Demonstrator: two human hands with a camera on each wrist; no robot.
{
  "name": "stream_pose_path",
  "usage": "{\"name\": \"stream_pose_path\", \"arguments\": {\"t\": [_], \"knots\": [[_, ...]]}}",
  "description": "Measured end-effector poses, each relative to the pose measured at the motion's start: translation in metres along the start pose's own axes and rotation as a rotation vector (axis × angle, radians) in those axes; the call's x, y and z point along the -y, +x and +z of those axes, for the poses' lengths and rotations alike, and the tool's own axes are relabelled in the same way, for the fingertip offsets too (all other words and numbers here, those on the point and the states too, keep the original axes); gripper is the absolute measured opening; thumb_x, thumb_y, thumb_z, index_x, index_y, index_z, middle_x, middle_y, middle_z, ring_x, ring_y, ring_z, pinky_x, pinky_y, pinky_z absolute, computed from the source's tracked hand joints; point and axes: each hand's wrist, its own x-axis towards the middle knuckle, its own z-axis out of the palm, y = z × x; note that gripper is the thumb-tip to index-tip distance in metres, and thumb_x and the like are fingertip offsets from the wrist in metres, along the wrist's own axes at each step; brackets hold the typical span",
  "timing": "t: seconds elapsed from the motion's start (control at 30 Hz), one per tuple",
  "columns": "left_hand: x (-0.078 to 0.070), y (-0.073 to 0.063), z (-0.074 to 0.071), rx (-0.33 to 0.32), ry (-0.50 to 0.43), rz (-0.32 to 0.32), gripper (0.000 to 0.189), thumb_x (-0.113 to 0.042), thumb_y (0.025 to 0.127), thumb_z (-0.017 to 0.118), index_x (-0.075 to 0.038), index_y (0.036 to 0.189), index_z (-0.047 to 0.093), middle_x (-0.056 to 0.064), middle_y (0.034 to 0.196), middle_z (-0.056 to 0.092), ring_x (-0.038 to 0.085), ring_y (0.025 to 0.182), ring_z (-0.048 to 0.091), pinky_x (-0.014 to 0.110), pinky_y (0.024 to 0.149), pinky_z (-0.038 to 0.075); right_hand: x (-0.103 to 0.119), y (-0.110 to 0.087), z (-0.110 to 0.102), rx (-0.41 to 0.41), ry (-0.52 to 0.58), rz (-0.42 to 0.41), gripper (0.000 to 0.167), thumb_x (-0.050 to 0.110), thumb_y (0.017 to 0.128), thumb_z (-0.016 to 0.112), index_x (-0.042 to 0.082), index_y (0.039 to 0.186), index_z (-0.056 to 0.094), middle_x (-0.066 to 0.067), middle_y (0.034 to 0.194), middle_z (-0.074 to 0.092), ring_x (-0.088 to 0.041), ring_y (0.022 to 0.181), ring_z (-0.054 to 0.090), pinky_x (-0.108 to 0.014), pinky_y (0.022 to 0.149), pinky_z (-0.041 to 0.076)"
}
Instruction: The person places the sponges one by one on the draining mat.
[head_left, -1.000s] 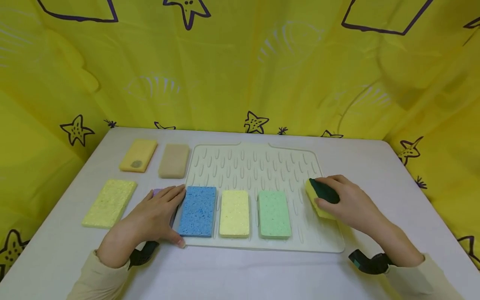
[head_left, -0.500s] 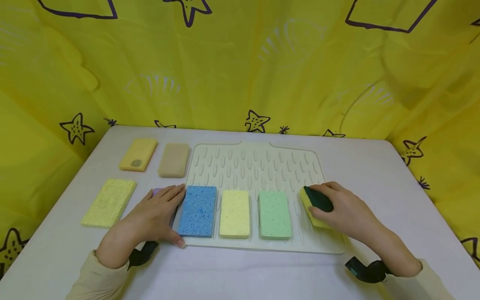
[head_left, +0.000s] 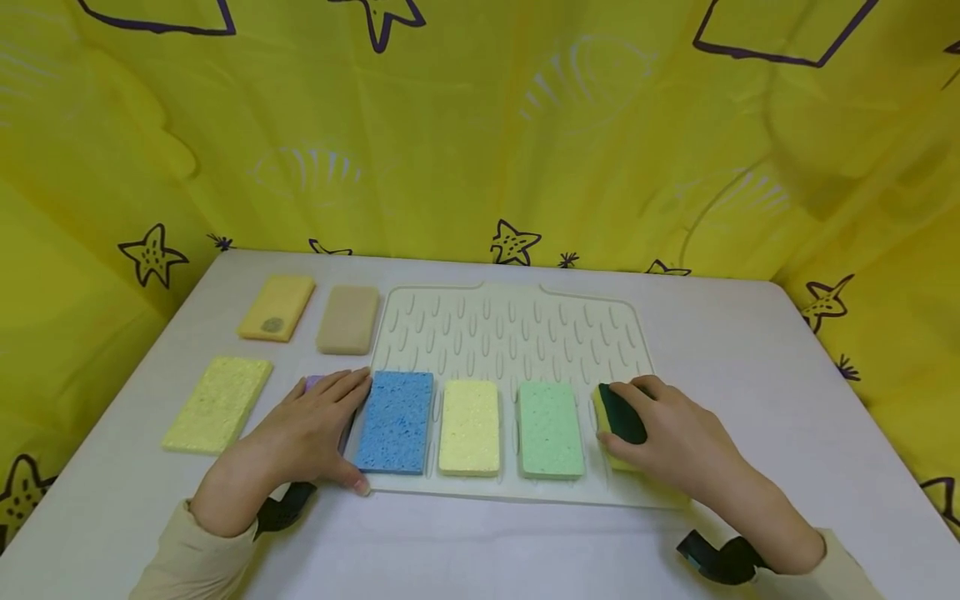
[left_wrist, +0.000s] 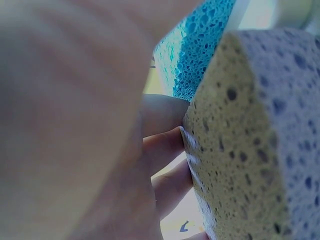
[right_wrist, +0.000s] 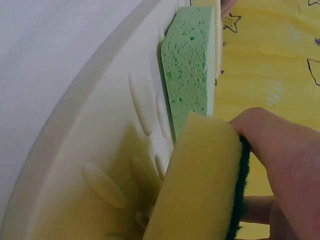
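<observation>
My left hand [head_left: 311, 433] lies over a purple sponge [head_left: 313, 382] and covers most of it, fingers stretched forward. In the left wrist view those fingers touch the purple sponge [left_wrist: 240, 140], and a blue sponge [left_wrist: 197, 47] shows beyond. My right hand [head_left: 675, 437] holds a yellow scrub sponge with a dark green scouring side [head_left: 624, 417] at the right of a cream ribbed mat [head_left: 510, 317]. The right wrist view has the yellow foam [right_wrist: 195, 180] close over the mat's ridges, beside a green sponge [right_wrist: 185, 65].
On the mat, a pale yellow sponge [head_left: 469, 428] stands between the blue and green ones. To the left lie a yellow-green sponge [head_left: 217, 405], an orange-yellow sponge [head_left: 276, 308] with a grey spot, and a beige sponge [head_left: 348, 320]. A yellow patterned curtain [head_left: 450, 125] hangs behind the white table [head_left: 480, 550].
My right hand has brought the yellow-and-green scrub sponge leftward and nearer to me, closer to the green sponge. My left hand has stayed in place on the purple sponge.
</observation>
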Motion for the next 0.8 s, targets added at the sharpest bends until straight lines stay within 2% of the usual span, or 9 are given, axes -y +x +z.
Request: {"name": "stream_pose_path", "arguments": {"t": [0.17,0.3,0.4,0.5,0.7,0.8], "knots": [[-0.001,0.0,0.0,-0.008,0.003,0.01,0.132,-0.069,0.051,0.086,-0.002,0.153,0.035,0.015,0.161,0.032,0.039,0.146,0.031,0.072,0.111,0.025,0.002,-0.004,0.002,0.003,-0.021,0.006,0.07,0.052,0.081,0.074,0.008,0.134,0.06,-0.021,0.128,0.058,-0.039,0.103,0.063,-0.051,0.061,0.056],[-0.001,0.0,0.0,-0.006,0.003,0.007,0.132,-0.067,0.051,0.087,-0.001,0.153,0.035,0.015,0.161,0.032,0.039,0.147,0.031,0.072,0.111,0.024,0.003,-0.007,0.005,-0.002,-0.03,0.006,0.075,0.058,0.08,0.073,0.008,0.134,0.058,-0.021,0.129,0.057,-0.037,0.102,0.063,-0.046,0.054,0.054],[-0.002,0.0,-0.001,-0.002,0.0,0.005,0.132,-0.067,0.051,0.087,-0.001,0.153,0.035,0.015,0.161,0.032,0.039,0.147,0.031,0.072,0.111,0.024,0.003,-0.009,0.006,-0.001,-0.027,0.012,0.078,0.064,0.082,0.069,0.01,0.137,0.056,-0.021,0.131,0.056,-0.038,0.105,0.062,-0.045,0.051,0.052],[-0.002,0.0,-0.001,0.002,0.0,0.003,0.132,-0.068,0.052,0.086,-0.002,0.153,0.034,0.015,0.161,0.032,0.039,0.147,0.031,0.072,0.112,0.024,0.003,-0.011,0.005,0.017,-0.006,0.024,0.079,0.069,0.086,0.06,0.011,0.14,0.054,-0.02,0.135,0.053,-0.039,0.111,0.06,-0.048,0.054,0.053],[-0.001,-0.001,-0.001,0.002,0.007,0.005,0.132,-0.069,0.052,0.085,-0.001,0.153,0.034,0.016,0.161,0.032,0.04,0.146,0.031,0.072,0.111,0.024,-0.001,-0.014,0.0,0.036,0.032,-0.002,0.066,0.061,0.096,0.051,0.014,0.142,0.053,-0.016,0.139,0.052,-0.039,0.116,0.059,-0.049,0.06,0.055],[-0.002,-0.001,-0.001,0.0,0.01,0.008,0.132,-0.071,0.052,0.084,-0.001,0.153,0.034,0.016,0.16,0.032,0.04,0.146,0.032,0.072,0.111,0.025,-0.004,-0.014,-0.003,0.056,0.052,-0.011,0.063,0.059,0.097,0.05,0.016,0.144,0.052,-0.017,0.14,0.051,-0.039,0.112,0.062,-0.048,0.06,0.054]]}}
